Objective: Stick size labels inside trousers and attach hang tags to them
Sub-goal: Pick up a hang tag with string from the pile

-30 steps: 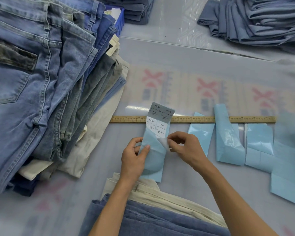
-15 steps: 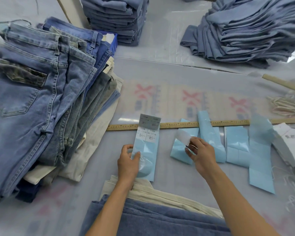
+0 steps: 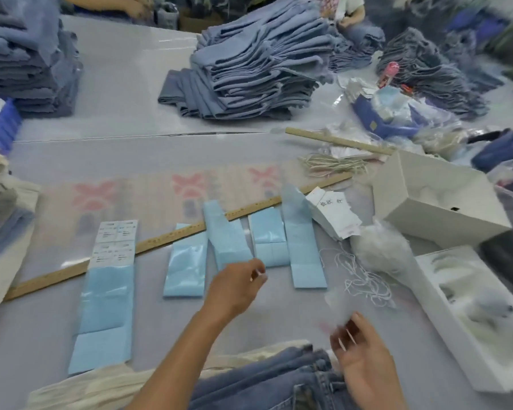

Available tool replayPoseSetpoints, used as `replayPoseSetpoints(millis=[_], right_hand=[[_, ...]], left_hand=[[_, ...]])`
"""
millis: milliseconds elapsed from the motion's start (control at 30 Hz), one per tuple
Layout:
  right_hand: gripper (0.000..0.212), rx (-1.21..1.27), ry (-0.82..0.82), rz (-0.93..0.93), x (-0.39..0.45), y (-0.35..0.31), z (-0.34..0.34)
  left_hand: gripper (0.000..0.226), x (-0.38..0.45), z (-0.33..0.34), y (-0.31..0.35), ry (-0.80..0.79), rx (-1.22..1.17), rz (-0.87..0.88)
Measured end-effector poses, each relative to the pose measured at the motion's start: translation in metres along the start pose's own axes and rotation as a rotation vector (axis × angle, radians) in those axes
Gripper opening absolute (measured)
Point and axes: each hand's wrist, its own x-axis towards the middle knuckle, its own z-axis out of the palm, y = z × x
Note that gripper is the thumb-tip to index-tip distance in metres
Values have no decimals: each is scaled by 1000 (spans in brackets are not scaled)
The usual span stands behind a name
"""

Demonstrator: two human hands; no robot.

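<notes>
Head view: grey plastic-covered table (image 3: 137, 155), printed pattern showing through. Wooden ruler (image 3: 160, 241) runs diagonally across it, label sheet (image 3: 110, 279) lying over it at left, more blue backing strips (image 3: 187, 261) to its right. Folded trousers (image 3: 282, 383) at near edge. Hang tags (image 3: 335, 217) and strings (image 3: 365, 282) right of the strips, beside white boxes (image 3: 439, 199). Stacks of folded denim (image 3: 249, 66) far side. Left hand (image 3: 234, 288) over the strips, fingers loosely curled, empty. Right hand (image 3: 365, 365) above the trousers, blurred; fingers seem apart, grip unclear.
</notes>
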Motion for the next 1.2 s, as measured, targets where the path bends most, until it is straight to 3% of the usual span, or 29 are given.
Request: replayPoseSetpoints(millis=[133, 300, 433, 567, 800, 967, 1100, 1200], right_hand=[[12, 134, 116, 76, 3, -12, -19], [12, 232, 207, 177, 34, -29, -46], [17, 249, 250, 177, 56, -47, -56], [7, 211, 234, 122, 71, -62, -57], [6, 174, 224, 140, 83, -72, -63], [12, 154, 251, 175, 84, -72, -65], [14, 132, 260, 180, 81, -70, -66], [12, 137, 245, 177, 78, -70, -66]], left_hand=[[14, 66, 58, 81, 2, 131, 198], [37, 131, 115, 148, 32, 552, 509], [32, 158, 128, 155, 33, 697, 504], [18, 166, 131, 157, 39, 760, 549], [12, 168, 130, 160, 61, 711, 499], [39, 180, 132, 161, 154, 393, 285], [23, 179, 126, 165, 185, 360, 320], [21, 168, 108, 173, 292, 404, 366]])
